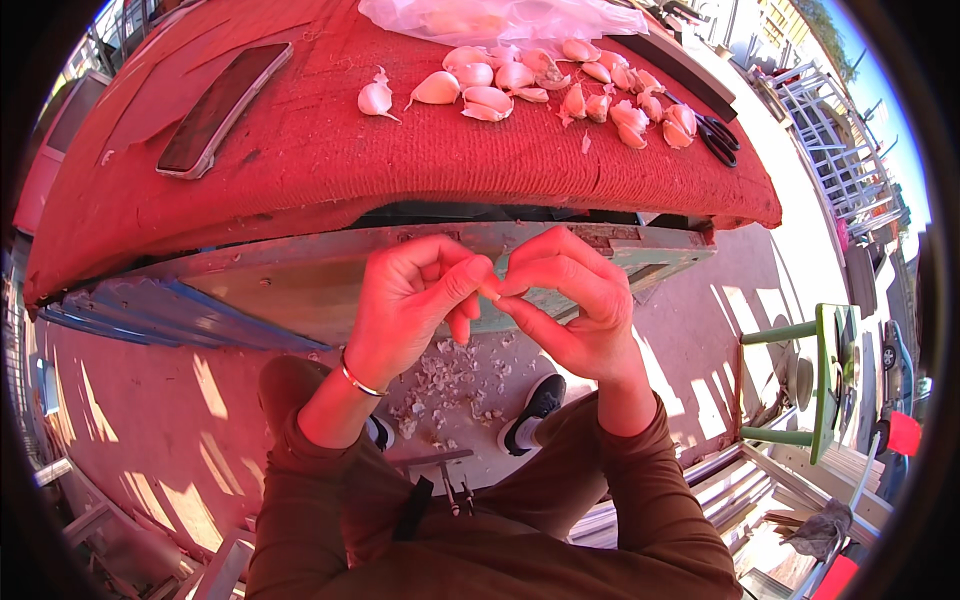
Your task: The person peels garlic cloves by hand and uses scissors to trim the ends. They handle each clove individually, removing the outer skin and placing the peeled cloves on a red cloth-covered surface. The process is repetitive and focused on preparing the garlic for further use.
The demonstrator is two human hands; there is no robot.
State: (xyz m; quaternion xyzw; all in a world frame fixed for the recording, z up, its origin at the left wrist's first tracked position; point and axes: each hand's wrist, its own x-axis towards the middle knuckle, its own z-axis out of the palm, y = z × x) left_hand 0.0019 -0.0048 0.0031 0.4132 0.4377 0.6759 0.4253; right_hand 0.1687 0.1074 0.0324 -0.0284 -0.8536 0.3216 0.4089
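My left hand (415, 295) and my right hand (575, 305) meet in front of the table's near edge, fingertips almost touching. Between them is a small pale garlic clove (489, 288), mostly hidden by the fingers. Thumb and forefinger of each hand are closed on it. On the red cloth (400, 160) beyond lie several garlic cloves (436, 88) with papery skins, in a loose pile at the far right. One clove (375, 97) sits a little apart on the left.
A phone (222, 110) lies at the table's left, black-handled scissors (718, 140) at its right. A pinkish plastic bag (500, 18) is at the back. Garlic skins (445, 385) litter the floor between my shoes. A green stool (825, 383) lies on the right.
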